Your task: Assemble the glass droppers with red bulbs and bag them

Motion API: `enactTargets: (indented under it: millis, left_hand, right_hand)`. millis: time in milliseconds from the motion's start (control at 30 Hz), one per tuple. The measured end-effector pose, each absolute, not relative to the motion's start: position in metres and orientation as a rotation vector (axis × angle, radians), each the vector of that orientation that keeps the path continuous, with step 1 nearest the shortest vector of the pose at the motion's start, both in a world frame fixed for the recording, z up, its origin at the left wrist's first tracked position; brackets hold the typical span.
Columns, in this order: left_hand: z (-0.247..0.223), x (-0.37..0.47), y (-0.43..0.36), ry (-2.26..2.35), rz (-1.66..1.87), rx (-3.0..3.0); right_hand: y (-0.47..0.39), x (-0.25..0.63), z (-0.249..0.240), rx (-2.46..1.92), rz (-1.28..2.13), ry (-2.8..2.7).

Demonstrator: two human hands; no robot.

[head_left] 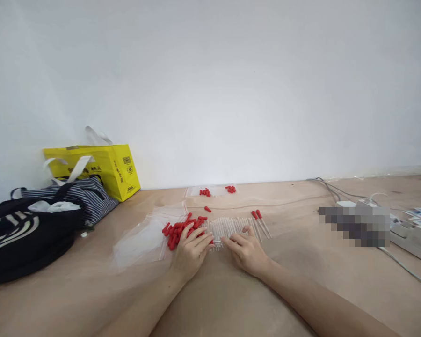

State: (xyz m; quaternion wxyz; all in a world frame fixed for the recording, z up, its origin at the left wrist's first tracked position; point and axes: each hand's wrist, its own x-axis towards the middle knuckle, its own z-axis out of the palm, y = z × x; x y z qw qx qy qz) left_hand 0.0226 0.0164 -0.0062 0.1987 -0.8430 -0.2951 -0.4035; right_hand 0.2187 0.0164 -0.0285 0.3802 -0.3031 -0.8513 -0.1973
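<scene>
Side by side on the table lies a row of thin clear tubes (226, 226). A pile of red rubber caps (175, 232) sits at its left. My left hand (192, 248) rests over the right part of the pile and the row's left end, its fingers hiding what is beneath. My right hand (247, 250) is at the lower right of the row, fingers bent at the tubes; whether it holds one cannot be made out. Two tubes with red caps (257, 214) lie at the row's right end. One loose red cap (208, 209) lies behind the row.
Clear plastic bags (140, 238) lie left of the pile, and a bag with red caps (205, 192) lies near the wall. Further left are a yellow bag (126, 173), a striped bag (101, 201) and a black bag (28, 243). Cables and a white power strip (412, 238) are at right.
</scene>
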Motion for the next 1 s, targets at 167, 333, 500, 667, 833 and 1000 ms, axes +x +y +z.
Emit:
enactTargets:
  millis: [167,333,500,667,833,1000]
  left_hand:
    - [-0.007,0.028,0.012,-0.859,-1.145,-2.400]
    - [-0.009,0.031,0.011,-0.892,-1.132,-2.434]
    - [-0.012,0.031,0.011,-0.904,-1.122,-2.458]
    - [-0.011,0.033,0.012,-0.896,-1.082,-2.488]
    - [-0.010,0.035,0.011,-0.900,-1.093,-2.509]
    - [-0.006,0.036,0.011,-0.925,-1.145,-2.487]
  right_hand:
    - [0.017,0.221,-0.026,-0.710,-0.657,-2.149]
    - [0.016,0.222,-0.026,-0.687,-0.659,-2.166]
    - [0.015,0.222,-0.026,-0.683,-0.578,-2.186]
    - [0.016,0.223,-0.026,-0.684,-0.556,-2.220]
    - [0.017,0.225,-0.028,-0.670,-0.610,-2.216]
    - [0.016,0.224,-0.026,-0.771,-0.521,-2.145]
